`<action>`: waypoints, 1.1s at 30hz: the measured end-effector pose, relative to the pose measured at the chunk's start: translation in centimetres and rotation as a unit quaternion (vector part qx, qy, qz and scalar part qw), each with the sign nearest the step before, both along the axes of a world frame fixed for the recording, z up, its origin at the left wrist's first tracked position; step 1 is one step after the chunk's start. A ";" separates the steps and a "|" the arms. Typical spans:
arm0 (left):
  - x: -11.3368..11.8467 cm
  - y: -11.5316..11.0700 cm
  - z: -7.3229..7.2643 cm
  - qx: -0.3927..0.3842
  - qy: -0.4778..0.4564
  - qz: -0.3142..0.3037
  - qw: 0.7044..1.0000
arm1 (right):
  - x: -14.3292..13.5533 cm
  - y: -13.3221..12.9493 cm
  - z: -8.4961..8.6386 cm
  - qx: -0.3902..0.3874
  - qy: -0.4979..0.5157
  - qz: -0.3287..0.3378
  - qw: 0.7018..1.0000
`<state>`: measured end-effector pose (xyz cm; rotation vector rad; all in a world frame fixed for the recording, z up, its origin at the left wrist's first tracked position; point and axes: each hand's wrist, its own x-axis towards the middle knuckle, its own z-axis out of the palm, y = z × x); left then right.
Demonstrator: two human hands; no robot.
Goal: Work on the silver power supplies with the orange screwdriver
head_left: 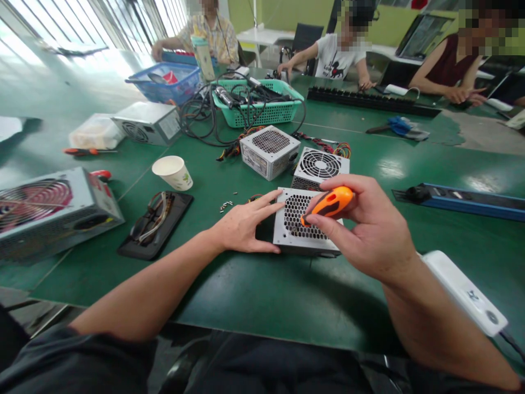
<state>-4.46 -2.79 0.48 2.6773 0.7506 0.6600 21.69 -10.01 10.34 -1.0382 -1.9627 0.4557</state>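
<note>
A grey computer power supply with a honeycomb grille lies in front of me. Against its left side rests my left hand, fingers spread, the fingertips at its top and the thumb along its near edge. My right hand is closed around the orange and black handle of a screwdriver, held over the grille. The screwdriver's tip is hidden, so I cannot tell whether it touches a screw. Several small screws are scattered left of my left hand.
Two more power supplies stand just beyond. Left are a paper cup, a black tray and a large power supply. A green basket holds cables. A power strip lies right. Several people sit opposite.
</note>
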 end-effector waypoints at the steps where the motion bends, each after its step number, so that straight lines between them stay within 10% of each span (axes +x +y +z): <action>1: 0.0 0.0 0.0 -0.002 0.000 0.000 1.000 | 0.0 0.0 0.0 -0.003 -0.003 0.008 1.000; 10: 0.0 0.1 0.1 -0.001 -0.003 -0.005 1.000 | 0.1 -0.2 -0.1 0.025 -0.023 0.034 0.999; 33: 0.1 0.0 0.4 0.008 0.017 0.004 1.000 | 5.6 4.9 0.6 0.066 -0.004 -0.221 0.973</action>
